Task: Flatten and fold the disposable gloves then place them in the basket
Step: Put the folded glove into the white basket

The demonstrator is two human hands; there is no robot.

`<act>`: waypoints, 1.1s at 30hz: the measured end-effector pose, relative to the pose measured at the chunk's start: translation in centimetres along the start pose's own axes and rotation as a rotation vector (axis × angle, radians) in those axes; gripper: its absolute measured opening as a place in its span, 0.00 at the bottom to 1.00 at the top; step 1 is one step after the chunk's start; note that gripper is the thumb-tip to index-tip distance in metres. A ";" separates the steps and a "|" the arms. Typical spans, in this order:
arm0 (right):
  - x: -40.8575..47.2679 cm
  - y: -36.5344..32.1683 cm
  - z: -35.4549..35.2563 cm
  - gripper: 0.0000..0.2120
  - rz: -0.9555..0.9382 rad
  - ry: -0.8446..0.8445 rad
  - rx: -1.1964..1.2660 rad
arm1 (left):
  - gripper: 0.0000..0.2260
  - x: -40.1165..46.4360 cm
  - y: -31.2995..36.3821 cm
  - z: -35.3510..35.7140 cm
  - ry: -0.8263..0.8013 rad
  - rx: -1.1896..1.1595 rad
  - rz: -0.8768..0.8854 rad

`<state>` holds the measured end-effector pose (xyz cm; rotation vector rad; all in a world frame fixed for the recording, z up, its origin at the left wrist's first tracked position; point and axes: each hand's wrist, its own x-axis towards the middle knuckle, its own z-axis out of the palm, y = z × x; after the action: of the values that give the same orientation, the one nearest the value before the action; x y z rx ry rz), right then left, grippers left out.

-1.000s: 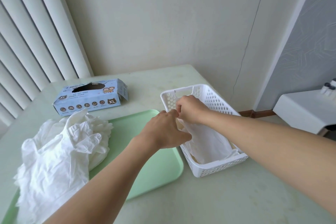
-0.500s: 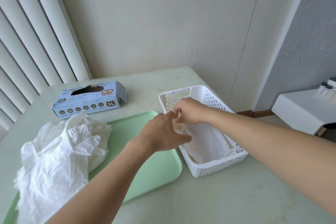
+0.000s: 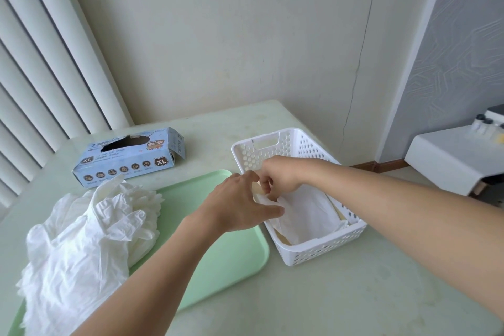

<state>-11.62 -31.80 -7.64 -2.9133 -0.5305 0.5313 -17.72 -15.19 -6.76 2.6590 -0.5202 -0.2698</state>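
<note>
Cream wall (image 3: 245, 35) with a crack, vertical blinds (image 3: 41, 76) left.

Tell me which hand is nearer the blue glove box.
Left. The left hand is over the green tray's right edge, right of the glove box. The right hand is farther right, over the white basket, touching the folded glove.

Perforated white plastic basket (image 3: 321, 254), smooth, faintly glossy. Thin white crinkled disposable gloves (image 3: 81, 243), matt, heaped on smooth pale-green plastic tray (image 3: 226, 262). Printed light-blue cardboard glove box (image 3: 131, 158), slight sheen. Pale, smooth, faintly mottled worktop (image 3: 354, 303).
</note>
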 end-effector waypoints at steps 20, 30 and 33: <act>-0.2 0.4 0.9 0.11 0.065 -0.022 0.497 | 0.34 -0.1 0.2 0.0 -0.020 -0.011 -0.006; -2.6 0.5 -1.1 0.22 0.135 0.098 0.341 | 0.46 0.0 0.0 0.2 -0.060 -0.070 -0.013; -3.9 -0.1 -1.1 0.34 0.160 -0.118 0.041 | 0.48 -0.2 -0.1 0.3 -0.056 -0.126 -0.025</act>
<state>-14.68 -33.21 -5.39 -2.9138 -0.2971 0.7289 -17.97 -15.13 -7.10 2.5429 -0.4713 -0.3731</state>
